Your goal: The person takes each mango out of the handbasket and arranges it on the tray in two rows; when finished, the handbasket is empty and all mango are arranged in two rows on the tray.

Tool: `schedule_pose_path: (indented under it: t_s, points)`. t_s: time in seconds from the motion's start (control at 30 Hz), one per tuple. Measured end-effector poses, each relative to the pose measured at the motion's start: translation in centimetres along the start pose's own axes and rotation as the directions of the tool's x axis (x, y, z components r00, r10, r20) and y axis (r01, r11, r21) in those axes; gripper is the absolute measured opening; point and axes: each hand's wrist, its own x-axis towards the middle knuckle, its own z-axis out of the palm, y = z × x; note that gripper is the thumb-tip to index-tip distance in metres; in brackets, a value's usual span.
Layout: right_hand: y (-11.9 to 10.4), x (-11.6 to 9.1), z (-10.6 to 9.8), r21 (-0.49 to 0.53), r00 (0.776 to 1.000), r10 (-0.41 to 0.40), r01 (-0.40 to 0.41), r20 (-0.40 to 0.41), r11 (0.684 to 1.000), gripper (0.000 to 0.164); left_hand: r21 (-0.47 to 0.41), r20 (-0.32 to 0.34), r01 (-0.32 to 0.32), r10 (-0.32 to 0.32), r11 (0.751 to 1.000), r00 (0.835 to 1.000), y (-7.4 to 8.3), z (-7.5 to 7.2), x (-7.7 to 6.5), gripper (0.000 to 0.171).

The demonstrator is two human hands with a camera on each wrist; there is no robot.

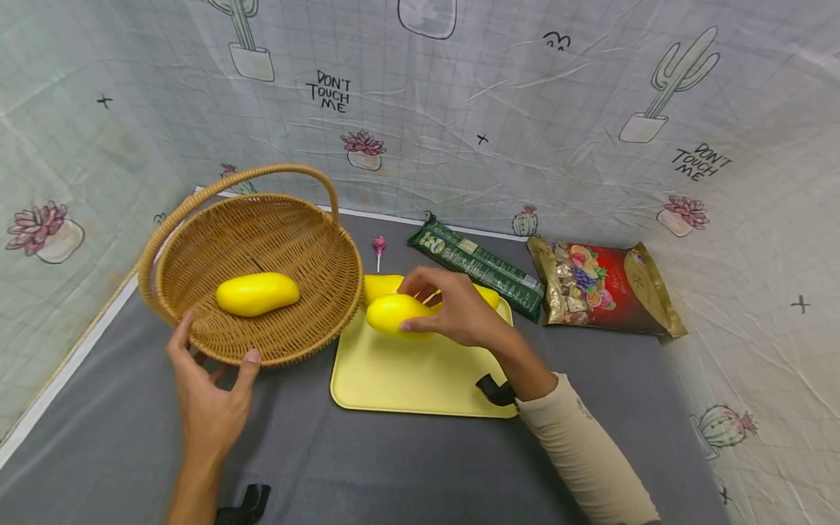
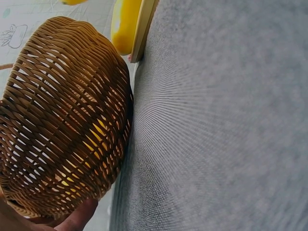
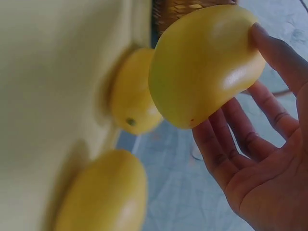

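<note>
On my feed the right hand [image 1: 453, 305] pinches a plump, glossy yellow mango [image 3: 204, 67], greenish along one side with what may be a reddish speck, over the tray [image 1: 413, 383]; two more mangoes [image 3: 108, 192] lie near that hand, while my left hand [image 1: 213, 405] grips the rim of a wicker basket [image 1: 295, 237], another mango [image 1: 257, 294] inside beyond its fingers

The mangoes [image 1: 258, 294] were bright yellow, the tray [image 1: 407, 379] paler yellow. The basket [image 1: 315, 248] was tan-brown in a woven pattern, the cloth [image 1: 367, 467] grey. The packet [image 1: 485, 266] was green, the bag [image 1: 617, 284] red and gold with printed fruit [image 1: 586, 278], the lollipop [image 1: 379, 244] pink. Green cacti [image 1: 671, 82], pink succulents [image 1: 363, 144], black lettering [image 1: 328, 91] and grid lines patterned the whitish curtain [image 1: 446, 95]. The sleeve [image 1: 584, 445] was cream.
</note>
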Motion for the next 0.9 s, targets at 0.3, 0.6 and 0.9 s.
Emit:
schedule_pose_path:
  t_s: [0.3, 0.6, 0.9]
  points:
    - [1.5, 0.6, 2.9, -0.061, 0.993, 0.095, -0.09, 0.071, 0.994, 0.04, 0.001, -0.004, -0.004, 0.004, 1.0, 1.0, 0.0, 0.0, -0.1, 0.093]
    - [1.3, 1.7, 4.4, -0.133, 0.984, 0.145, -0.131, 0.101, 0.982, 0.041, 0.002, -0.005, -0.013, 0.013, 1.0, 1.0, -0.1, 0.1, -0.1, 0.094]
    - [0.9, 2.4, 5.2, -0.178, 0.98, 0.17, -0.151, 0.101, 0.972, 0.039, -0.001, -0.004, -0.019, 0.019, 1.0, 1.0, -0.1, 0.1, -0.1, 0.093]
